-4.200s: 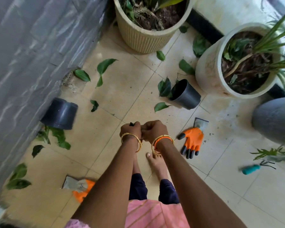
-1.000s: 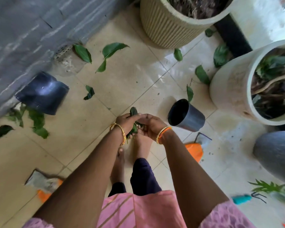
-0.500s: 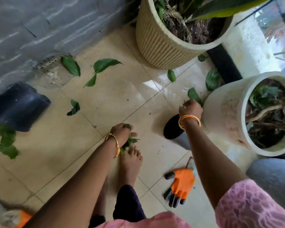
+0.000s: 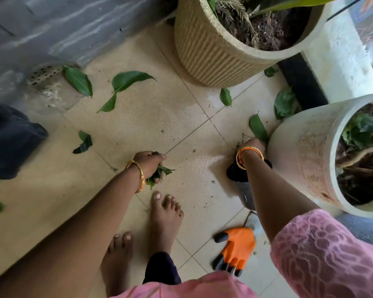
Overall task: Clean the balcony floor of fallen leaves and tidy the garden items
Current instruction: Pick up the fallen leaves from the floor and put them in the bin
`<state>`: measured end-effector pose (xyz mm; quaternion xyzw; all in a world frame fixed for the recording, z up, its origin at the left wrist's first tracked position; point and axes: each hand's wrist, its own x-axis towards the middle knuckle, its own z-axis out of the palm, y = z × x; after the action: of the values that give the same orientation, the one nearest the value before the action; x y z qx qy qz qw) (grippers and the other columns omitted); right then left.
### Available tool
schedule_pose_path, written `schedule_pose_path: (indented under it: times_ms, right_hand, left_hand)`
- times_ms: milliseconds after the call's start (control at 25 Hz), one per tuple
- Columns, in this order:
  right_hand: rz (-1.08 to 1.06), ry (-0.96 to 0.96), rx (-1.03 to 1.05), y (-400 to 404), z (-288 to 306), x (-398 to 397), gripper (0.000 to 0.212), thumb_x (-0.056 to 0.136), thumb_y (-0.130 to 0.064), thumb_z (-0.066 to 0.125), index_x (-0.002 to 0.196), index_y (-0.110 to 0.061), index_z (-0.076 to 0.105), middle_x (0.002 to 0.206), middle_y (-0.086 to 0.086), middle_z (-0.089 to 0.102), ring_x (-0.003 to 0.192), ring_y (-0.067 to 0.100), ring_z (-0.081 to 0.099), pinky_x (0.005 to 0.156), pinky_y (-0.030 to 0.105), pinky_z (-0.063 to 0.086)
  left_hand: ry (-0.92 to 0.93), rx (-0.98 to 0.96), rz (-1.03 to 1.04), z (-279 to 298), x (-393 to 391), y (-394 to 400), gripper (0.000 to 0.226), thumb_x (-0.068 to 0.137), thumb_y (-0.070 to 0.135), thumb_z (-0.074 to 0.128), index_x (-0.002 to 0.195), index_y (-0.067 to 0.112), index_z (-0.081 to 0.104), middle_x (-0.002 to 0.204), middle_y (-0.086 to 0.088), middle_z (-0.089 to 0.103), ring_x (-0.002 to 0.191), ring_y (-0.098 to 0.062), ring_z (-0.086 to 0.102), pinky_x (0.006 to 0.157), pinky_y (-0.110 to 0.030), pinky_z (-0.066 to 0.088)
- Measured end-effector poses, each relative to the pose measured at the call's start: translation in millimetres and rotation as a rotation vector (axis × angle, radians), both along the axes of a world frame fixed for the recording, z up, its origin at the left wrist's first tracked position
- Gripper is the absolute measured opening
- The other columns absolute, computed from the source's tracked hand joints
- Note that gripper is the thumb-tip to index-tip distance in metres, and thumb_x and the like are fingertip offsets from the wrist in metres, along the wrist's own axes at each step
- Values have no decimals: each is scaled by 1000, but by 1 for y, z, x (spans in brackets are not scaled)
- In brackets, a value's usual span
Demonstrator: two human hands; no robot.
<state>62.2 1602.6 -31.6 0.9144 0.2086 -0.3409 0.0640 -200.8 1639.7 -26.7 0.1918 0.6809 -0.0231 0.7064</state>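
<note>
Early yet, we judge. Our left hand (image 4: 150,163) grips a bunch of picked leaves (image 4: 159,174); right hand (image 4: 251,145) reaches a leaf (image 4: 258,129) mid-floor, grip unclear. Leaves, orange glove (image 4: 235,250), tipped black pot (image 4: 241,186) remain.

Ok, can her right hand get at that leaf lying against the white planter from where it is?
Probably yes. The right hand is already down at floor level beside the leaf, by the white planter, with nothing between them. Whether the fingers already touch it cannot be told.
</note>
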Motion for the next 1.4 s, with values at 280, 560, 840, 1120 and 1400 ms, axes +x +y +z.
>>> schedule_pose_path:
  times_ms: [280,560,840,1120,1400]
  right_hand:
    - [-231,-111,641,3,35,-44,3,87,-12,62,90,-11,62,85,3,63,79,16,58,62,9,42]
    - [-426,717,501,3,78,-94,8,85,1,63,84,-7,62,78,7,66,60,6,66,57,19,56]
    - [-303,421,390,24,51,-38,16,89,-7,59,103,-5,67,105,13,66,84,20,64,77,32,56]
    - [-36,33,127,27,-21,45,63,85,-2,53,137,-37,43,156,7,11,135,31,35,110,34,34]
    - [103,-251,237,17,-33,42,38,86,-11,55,125,-11,53,131,13,53,115,34,53,91,34,45]
  left_hand:
    - [-2,94,-49,32,23,-4,40,77,43,75,73,13,48,70,-4,51,52,-15,47,34,-17,39]
    - [-94,185,-95,69,46,-1,29,82,48,68,85,20,62,74,-1,57,53,-13,49,37,-16,42]
    - [-63,104,-178,50,51,19,24,92,26,59,73,16,50,75,-5,54,52,-15,48,32,-16,37]
    - [-72,71,-40,3,65,27,12,86,17,61,79,8,56,74,-15,61,46,-21,54,34,-18,38]
    - [-69,21,-95,-6,86,37,16,94,12,48,98,3,61,80,-17,64,55,-23,56,36,-20,38]
